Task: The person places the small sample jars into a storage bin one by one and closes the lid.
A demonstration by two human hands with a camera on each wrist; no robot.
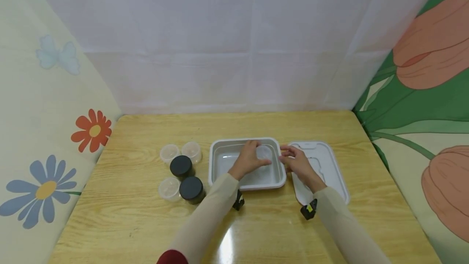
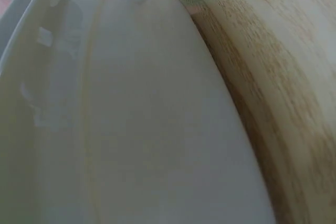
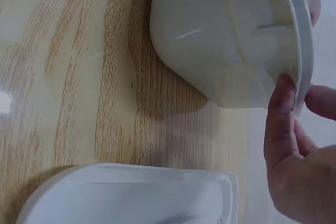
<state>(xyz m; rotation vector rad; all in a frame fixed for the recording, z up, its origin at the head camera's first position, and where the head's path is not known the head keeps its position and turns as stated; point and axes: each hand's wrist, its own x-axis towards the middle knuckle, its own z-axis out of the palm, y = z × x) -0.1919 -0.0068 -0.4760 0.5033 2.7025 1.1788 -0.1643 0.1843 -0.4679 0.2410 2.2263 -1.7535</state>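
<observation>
A white rectangular tub [image 1: 221,176] stands on the table, its outer wall [image 2: 157,103] filling much of the left wrist view. My left hand [image 1: 247,160] reaches inside and grips a clear round cup [image 1: 264,152] near the tub's right end. The left wrist view does not show that grip. With thumb and fingers on either side, my right hand [image 1: 299,166] pinches the tub's right rim; the right wrist view shows this hand [image 3: 307,169] close up. Beside the tub on the right lies a white lid [image 1: 331,170], partly under the right hand and wrist.
Left of the tub stand clear cups [image 1: 169,188] and two black-lidded jars, one farther back [image 1: 181,166] and one nearer [image 1: 192,189]. They are close to the tub's left side. A white cloth [image 1: 220,72] hangs behind the wooden table [image 1: 128,215].
</observation>
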